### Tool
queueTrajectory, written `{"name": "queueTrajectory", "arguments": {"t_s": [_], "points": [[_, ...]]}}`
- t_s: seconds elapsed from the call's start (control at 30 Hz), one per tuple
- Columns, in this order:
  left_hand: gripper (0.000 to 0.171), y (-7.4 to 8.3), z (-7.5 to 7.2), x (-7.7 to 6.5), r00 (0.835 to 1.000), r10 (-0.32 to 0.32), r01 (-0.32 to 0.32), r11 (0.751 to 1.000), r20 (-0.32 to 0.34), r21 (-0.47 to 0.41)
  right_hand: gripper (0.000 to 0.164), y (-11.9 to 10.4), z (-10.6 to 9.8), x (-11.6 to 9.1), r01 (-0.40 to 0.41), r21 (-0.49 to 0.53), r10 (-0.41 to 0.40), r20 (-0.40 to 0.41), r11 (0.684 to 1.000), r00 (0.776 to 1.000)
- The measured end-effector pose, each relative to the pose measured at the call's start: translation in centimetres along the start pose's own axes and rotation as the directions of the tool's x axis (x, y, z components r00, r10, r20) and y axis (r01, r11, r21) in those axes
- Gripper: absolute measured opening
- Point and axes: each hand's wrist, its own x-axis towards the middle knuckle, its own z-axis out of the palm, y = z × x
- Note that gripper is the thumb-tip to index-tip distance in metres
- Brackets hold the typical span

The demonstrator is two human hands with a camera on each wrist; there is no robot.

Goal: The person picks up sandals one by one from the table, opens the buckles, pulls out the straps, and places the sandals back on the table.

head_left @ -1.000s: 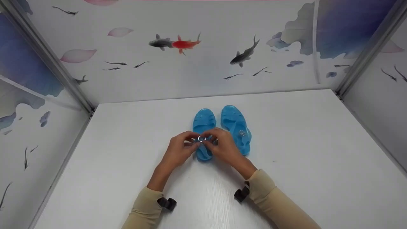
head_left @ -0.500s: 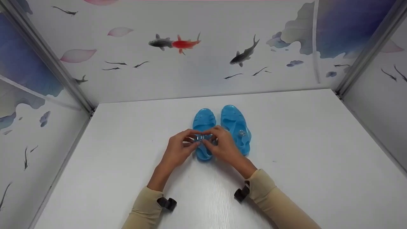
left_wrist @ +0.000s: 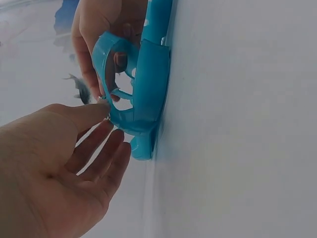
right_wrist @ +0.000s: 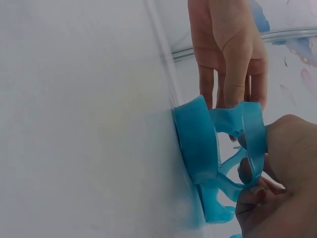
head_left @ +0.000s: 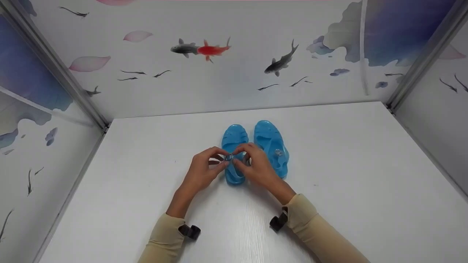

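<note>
- I see the left hand (head_left: 203, 168) pinching a small silvery buckle (head_left: 228, 157).
- The right hand (head_left: 257, 164) grips the curved blue strap (right_wrist: 256, 134).
- Their glossy blue plastic sandal (head_left: 234, 135) sits on the white table (head_left: 139, 175).

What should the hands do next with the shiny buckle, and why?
Probably the right hand should gently tug the blue strap while the left hand steadies the shiny buckle, since the right pinches the strap and the left the buckle.

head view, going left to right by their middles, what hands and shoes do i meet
Left hand → left-side blue jelly sandal → right hand → right-side blue jelly sandal.
</note>
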Motion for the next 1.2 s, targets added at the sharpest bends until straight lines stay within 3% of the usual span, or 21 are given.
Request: {"name": "queueTrajectory", "arguments": {"t_s": [0.3,0.6,0.87,1.2], "points": [[0.028,-0.26,-0.22,-0.14,1.0,-0.024,0.024,1.0,0.014,0.012,0.027,-0.31,0.08,-0.07,0.015,0.005,-0.015,0.032,1.0,0.999],[0.026,-0.28,0.01,-0.12,0.999,0.022,-0.023,1.0,0.026,0.014,0.028,-0.49,0.15,-0.17,0.03,-0.002,-0.03,0.054,1.0,0.998],[0.035,-0.32,0.06,-0.31,0.995,-0.061,0.059,0.998,0.075,0.037,0.024,-0.41,-0.02,-0.16,0.022,0.007,-0.022,0.033,1.0,0.999],[0.029,-0.41,0.44,-0.14,1.0,-0.003,0.0,0.995,0.029,0.102,0.025,-0.75,0.14,-0.12,0.074,-0.117,-0.078,-0.026,0.99,0.997]]}}
